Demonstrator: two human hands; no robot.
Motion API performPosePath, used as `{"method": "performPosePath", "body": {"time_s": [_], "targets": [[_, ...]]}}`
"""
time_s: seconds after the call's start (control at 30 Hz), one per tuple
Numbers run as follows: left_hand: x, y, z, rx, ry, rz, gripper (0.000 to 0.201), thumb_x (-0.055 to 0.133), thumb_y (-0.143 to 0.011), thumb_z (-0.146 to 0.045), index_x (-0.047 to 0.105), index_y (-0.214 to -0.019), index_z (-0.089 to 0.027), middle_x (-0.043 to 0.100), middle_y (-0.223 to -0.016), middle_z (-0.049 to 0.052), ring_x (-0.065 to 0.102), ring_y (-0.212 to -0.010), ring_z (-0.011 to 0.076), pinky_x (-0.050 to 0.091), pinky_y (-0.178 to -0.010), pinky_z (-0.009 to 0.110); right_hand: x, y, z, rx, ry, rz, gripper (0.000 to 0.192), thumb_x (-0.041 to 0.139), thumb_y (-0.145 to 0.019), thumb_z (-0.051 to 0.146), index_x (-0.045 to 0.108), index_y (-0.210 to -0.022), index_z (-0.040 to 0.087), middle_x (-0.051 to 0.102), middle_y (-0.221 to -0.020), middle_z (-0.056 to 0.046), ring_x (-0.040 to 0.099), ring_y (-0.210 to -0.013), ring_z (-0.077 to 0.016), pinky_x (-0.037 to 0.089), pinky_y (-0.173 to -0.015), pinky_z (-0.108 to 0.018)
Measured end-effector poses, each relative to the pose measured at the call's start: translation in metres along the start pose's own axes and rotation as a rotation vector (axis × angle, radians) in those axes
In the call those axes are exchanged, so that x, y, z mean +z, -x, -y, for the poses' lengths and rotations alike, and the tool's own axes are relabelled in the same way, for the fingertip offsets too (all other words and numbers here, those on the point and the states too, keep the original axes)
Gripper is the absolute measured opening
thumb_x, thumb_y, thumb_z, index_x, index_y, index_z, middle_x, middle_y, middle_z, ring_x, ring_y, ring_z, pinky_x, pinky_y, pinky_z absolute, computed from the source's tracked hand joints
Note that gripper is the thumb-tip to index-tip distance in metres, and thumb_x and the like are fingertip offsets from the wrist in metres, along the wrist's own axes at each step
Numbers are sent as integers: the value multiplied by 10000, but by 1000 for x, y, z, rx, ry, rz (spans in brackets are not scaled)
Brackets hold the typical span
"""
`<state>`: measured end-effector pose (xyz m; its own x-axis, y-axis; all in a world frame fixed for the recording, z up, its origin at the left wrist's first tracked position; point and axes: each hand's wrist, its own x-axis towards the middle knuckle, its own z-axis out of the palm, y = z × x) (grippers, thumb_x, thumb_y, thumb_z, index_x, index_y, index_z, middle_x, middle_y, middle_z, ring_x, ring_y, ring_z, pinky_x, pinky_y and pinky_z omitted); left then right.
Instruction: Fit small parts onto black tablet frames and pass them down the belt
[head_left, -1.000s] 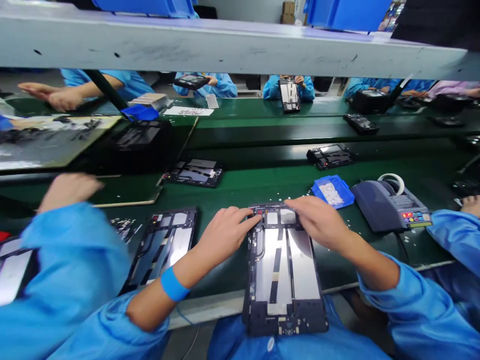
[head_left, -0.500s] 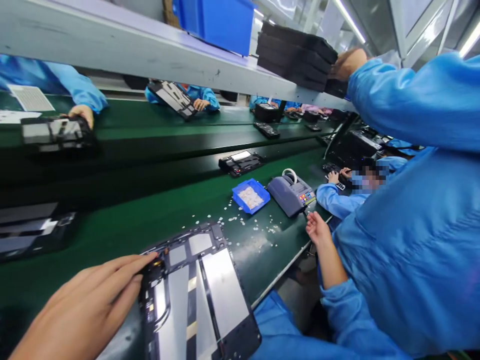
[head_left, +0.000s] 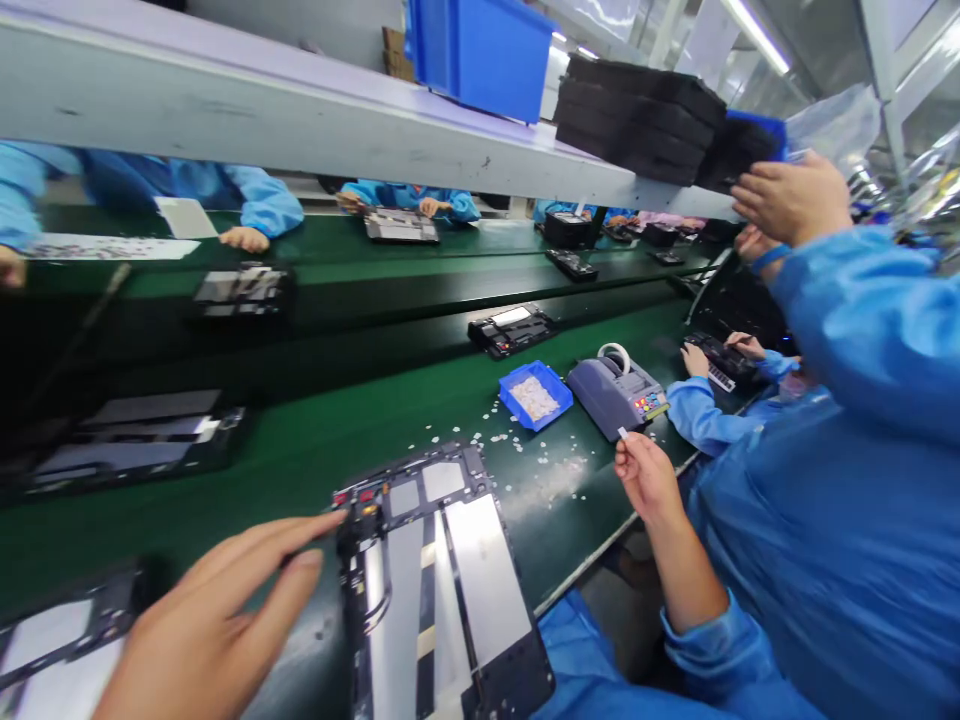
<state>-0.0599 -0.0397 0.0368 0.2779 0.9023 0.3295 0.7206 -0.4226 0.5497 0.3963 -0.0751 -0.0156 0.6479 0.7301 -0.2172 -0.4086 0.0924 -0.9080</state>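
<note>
My left hand (head_left: 225,610) reaches in from the lower left, with its index fingertip at the upper left corner of an opened tablet (head_left: 480,560). The thumb is apart from that finger, and the hand grips nothing. Silvery battery panels and dark flat cables show inside the tablet, which lies on the green bench. My right hand (head_left: 646,478) pinches a small white piece of tape (head_left: 622,433) between thumb and fingertips. It is just in front of a grey tape dispenser (head_left: 611,395) with a white roll on top.
Beside the dispenser stands a blue tray (head_left: 559,405) of small white pieces; more are scattered on the bench. Other tablets (head_left: 514,330) lie along the line. A shelf (head_left: 337,130) crosses above, holding a blue bin (head_left: 480,60) and black foam stack (head_left: 637,115). A co-worker (head_left: 847,450) crowds the right.
My right hand has come slightly away from the dispenser, and the tape piece now shows in its fingers. Across the bench, a co-worker's tilted tablet has been lowered. The view has shifted left.
</note>
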Motion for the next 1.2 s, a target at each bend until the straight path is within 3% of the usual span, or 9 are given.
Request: {"method": "performPosePath", "body": {"time_s": [0.1, 0.2, 0.3, 0.4, 0.6, 0.7, 0.8, 1.0, 1.2], "targets": [[3, -15, -54, -243, 314, 78, 296, 621, -864, -503, 768, -1037, -312, 797, -1079, 35, 731, -1029, 302, 605, -854, 419, 57, 45, -7, -70, 100, 338, 227, 829, -762, 338, 704, -857, 174, 705, -743, 1, 578, -561, -90, 458, -490, -187], [16, -28, -95, -421, 708, 170, 376, 704, -816, -445, 733, -1116, -220, 783, -1005, 82, 718, -909, 244, 571, -813, 350, 113, 83, -12, -157, 258, 657, 142, 743, -862, 323, 747, -883, 183, 730, -752, -8, 607, -588, -106, 481, -548, -212], [28, -33, -106, -500, 1042, 132, 397, 756, -791, -411, 693, -1114, -189, 744, -1002, 80, 663, -832, 180, 514, -729, 278, 151, 109, -16, -220, 368, 844, 166, 685, -915, 325, 778, -929, 188, 737, -746, -8, 635, -621, -122, 504, -601, -232], [29, -30, -97, -522, 1112, 48, 237, 740, -810, -395, 671, -905, -188, 661, -826, 17, 550, -694, 124, 440, -643, 242, 169, 121, -21, -293, 430, 962, 189, 641, -938, 309, 797, -954, 204, 769, -825, -22, 687, -706, -148, 547, -683, -265], [-3, -16, -50, -442, 674, -145, 179, 618, -904, -376, 627, -833, -212, 662, -823, 11, 576, -749, 161, 463, -708, 284, 175, 98, -22, -716, 721, 1056, 266, 548, -1004, 238, 775, -1141, 219, 783, -1102, -69, 711, -1013, -205, 550, -908, -353], [-14, -14, -31, -289, 343, 28, 147, 587, -936, -331, 666, -872, -225, 735, -911, 28, 640, -877, 211, 492, -802, 337, 181, 78, -25, -1016, 988, 1175, 281, 517, -1027, 183, 753, -1179, 209, 765, -1107, -75, 664, -994, -207, 504, -902, -356], [-9, -16, -24, -24, 52, 203, 161, 532, -977, -259, 664, -886, -235, 769, -1128, 35, 636, -1023, 249, 476, -920, 412, 190, 66, -33, -1230, 1205, 1268, 307, 519, -1029, 156, 721, -1250, 225, 725, -1123, -81, 579, -907, -195, 446, -827, -331], [10, -20, -26, 223, -310, 301, 231, 428, -1022, -203, 647, -949, -209, 721, -1306, 90, 607, -1058, 291, 454, -884, 450, 195, 63, -39, -1397, 1347, 1335, 314, 511, -1038, 169, 683, -1295, 225, 657, -1046, -79, 465, -849, -202, 348, -748, -336], [4, -29, -23, 216, -254, 358, 251, 397, -1032, -213, 641, -977, -205, 708, -1297, 89, 611, -1041, 268, 453, -892, 435, 196, 65, -37, -1410, 1401, 1379, 299, 473, -1048, 160, 679, -1263, 187, 638, -1008, -87, 455, -867, -217, 338, -758, -361]]}}
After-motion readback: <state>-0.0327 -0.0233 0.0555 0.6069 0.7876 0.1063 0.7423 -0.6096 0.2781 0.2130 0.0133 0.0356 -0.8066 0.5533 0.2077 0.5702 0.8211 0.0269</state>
